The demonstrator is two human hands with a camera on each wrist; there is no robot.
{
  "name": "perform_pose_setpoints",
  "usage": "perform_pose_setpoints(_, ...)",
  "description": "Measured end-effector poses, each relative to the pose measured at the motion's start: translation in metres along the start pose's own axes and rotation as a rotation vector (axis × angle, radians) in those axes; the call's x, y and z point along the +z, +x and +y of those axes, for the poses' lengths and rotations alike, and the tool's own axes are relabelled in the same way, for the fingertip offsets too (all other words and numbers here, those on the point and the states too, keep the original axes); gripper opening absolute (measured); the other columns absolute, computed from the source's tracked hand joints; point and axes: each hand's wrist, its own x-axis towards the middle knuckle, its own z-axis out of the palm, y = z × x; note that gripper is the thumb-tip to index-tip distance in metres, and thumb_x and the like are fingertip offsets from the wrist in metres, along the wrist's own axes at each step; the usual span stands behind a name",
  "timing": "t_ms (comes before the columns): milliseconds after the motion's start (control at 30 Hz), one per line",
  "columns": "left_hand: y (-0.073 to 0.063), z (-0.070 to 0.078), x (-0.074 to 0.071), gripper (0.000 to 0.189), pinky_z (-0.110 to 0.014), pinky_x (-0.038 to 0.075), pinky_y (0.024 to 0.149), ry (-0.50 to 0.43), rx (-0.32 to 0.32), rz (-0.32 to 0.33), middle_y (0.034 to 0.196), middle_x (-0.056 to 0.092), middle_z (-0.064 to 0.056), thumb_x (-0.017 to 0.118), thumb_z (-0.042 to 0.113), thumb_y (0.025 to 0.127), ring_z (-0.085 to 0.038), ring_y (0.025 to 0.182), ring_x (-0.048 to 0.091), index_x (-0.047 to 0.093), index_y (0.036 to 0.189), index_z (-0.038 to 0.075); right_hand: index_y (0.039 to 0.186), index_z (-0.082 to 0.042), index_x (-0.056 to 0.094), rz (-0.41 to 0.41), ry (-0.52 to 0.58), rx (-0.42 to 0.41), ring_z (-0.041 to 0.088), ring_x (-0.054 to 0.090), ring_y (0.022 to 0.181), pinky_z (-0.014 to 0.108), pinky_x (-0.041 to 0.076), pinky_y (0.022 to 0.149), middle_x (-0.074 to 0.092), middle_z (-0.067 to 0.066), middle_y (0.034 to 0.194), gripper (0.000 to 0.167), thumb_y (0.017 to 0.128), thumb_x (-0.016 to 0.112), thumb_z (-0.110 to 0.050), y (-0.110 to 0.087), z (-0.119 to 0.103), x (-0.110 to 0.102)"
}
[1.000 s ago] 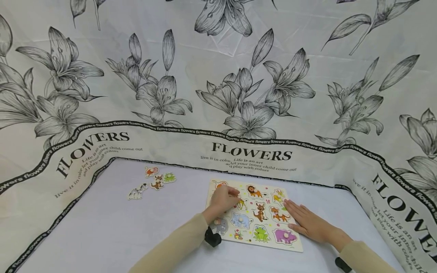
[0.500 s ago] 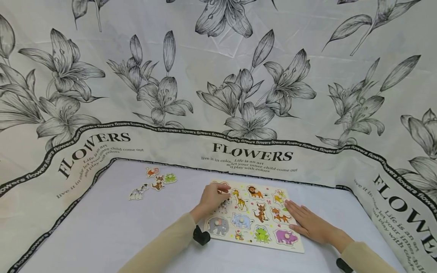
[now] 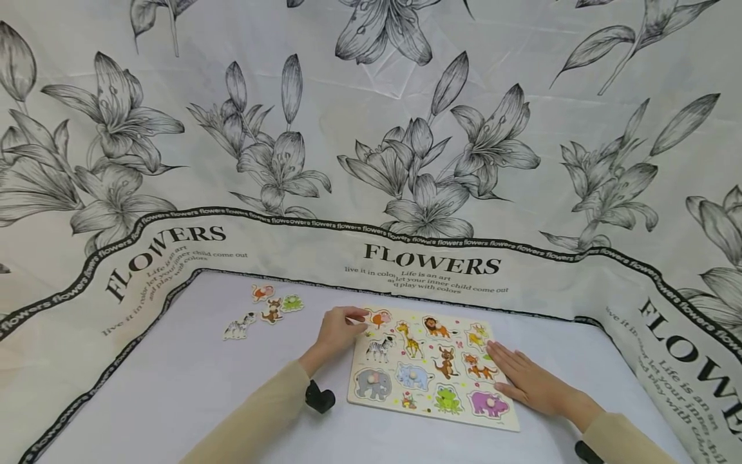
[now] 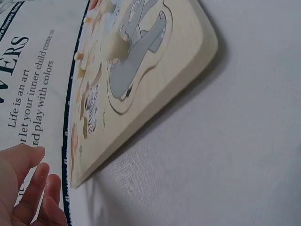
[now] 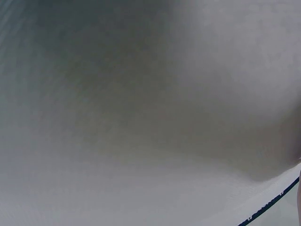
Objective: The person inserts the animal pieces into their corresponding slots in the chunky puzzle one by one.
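Observation:
A wooden animal puzzle board [image 3: 385,405] lies flat on the table. My left hand [image 3: 338,333] is at its far left corner, fingertips close to the monkey picture [image 3: 380,318]. In the left wrist view the fingers of this hand [image 4: 33,197] are loosely bent with nothing between them. My right hand [image 3: 533,383] rests by the board's right edge, fingers straight and touching it. The grey elephant piece [image 3: 373,384] and purple hippo piece [image 3: 489,404] sit in the board with round knobs. The zebra picture [image 4: 93,110] looks recessed, without a knob.
Loose pieces lie to the left on the white table [image 3: 174,386]: a zebra [image 3: 239,327], a kangaroo [image 3: 272,310], a frog [image 3: 293,303] and a monkey [image 3: 263,293]. A flower-printed cloth [image 3: 324,258] rises behind the table and at both sides.
My left hand has drawn leftward from over the giraffe to the board's left corner, uncovering the giraffe, zebra and monkey pictures. The right hand has stayed at the right edge.

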Motion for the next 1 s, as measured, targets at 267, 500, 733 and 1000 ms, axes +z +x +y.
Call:
perform_pose_setpoints(267,0.002,-0.012,-0.024,0.026,-0.02,0.045,0.062,-0.031,0.015,-0.003,0.093,0.073,-0.007,0.073,0.009,0.083,-0.01,0.071,0.056,0.071,0.109,0.008,0.15,-0.002,0.028,0.013,0.004,-0.009,-0.018,-0.016,0.134,0.003,-0.016,0.104,0.029,0.024,0.153,0.067,0.099,0.046,-0.042,-0.002,0.002,0.0)
perform_pose_setpoints(500,0.006,-0.029,-0.047,0.031,-0.019,0.045,0.059,-0.035,-0.008,0.059,0.093,0.073,-0.009,0.074,0.006,0.081,-0.011,0.072,0.057,0.069,0.112,0.007,0.15,-0.002,0.028,-0.001,0.006,-0.007,-0.019,-0.017,0.133,0.003,-0.016,0.104,0.029,0.024,0.154,0.067,0.099,0.045,-0.043,-0.001,0.001,-0.001)
perform_pose_setpoints(733,0.009,-0.039,-0.069,0.033,-0.019,0.045,0.06,-0.017,0.001,0.1,0.096,0.072,-0.012,0.074,0.006,0.081,-0.015,0.076,0.059,0.069,0.114,0.005,0.149,-0.001,0.028,0.012,-0.011,-0.022,-0.02,-0.019,0.132,0.004,-0.016,0.105,0.03,0.026,0.152,0.066,0.1,0.046,-0.041,0.0,-0.001,-0.003)
perform_pose_setpoints(1000,0.005,-0.055,-0.086,0.034,-0.022,0.047,0.067,-0.017,-0.028,0.15,0.097,0.072,-0.015,0.074,0.007,0.081,-0.02,0.08,0.063,0.068,0.114,0.004,0.15,-0.002,0.027,0.006,-0.01,-0.015,-0.017,-0.017,0.135,0.004,-0.016,0.105,0.029,0.024,0.153,0.067,0.1,0.045,-0.042,0.0,0.001,0.001)
